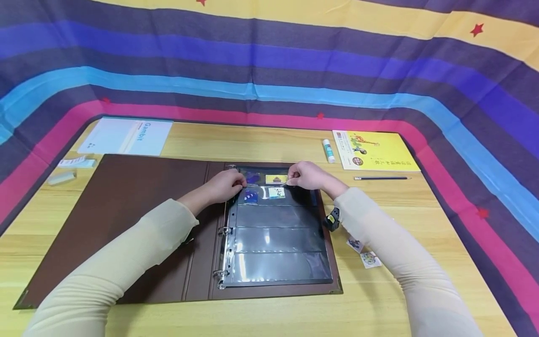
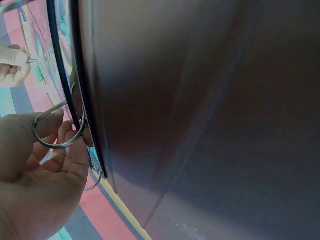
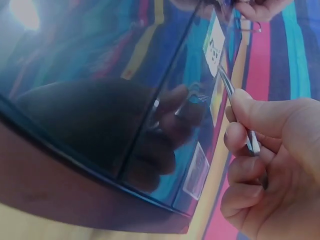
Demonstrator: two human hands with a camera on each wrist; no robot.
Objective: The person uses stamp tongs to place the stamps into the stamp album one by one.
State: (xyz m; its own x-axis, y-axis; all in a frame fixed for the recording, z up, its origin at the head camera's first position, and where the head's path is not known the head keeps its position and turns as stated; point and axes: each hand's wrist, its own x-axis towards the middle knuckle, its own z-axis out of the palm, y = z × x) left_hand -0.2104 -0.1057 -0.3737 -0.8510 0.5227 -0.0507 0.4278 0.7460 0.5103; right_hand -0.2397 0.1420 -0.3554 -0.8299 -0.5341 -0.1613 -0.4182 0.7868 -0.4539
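A clear pocket page (image 1: 278,241) lies in the open brown binder (image 1: 156,224). My right hand (image 1: 309,175) grips metal tweezers (image 3: 252,142), their tip at a small white stamp-like card (image 1: 276,192) in the second pocket row. A blue card (image 1: 251,197) sits left of it in that row. Above are a yellow card (image 1: 276,179) and another dark blue card (image 1: 252,178). My left hand (image 1: 225,186) pinches the page near its left side by the pocket's upper edge; a binder ring (image 2: 60,145) partly covers its fingertips in the left wrist view.
Two loose small cards (image 1: 370,260) lie right of the binder, partly near my sleeve. A black object (image 1: 332,220) is at its right edge. Behind stand a glue stick (image 1: 328,150), yellow book (image 1: 379,150), pencil (image 1: 382,178), white booklet (image 1: 126,135) and eraser (image 1: 61,178).
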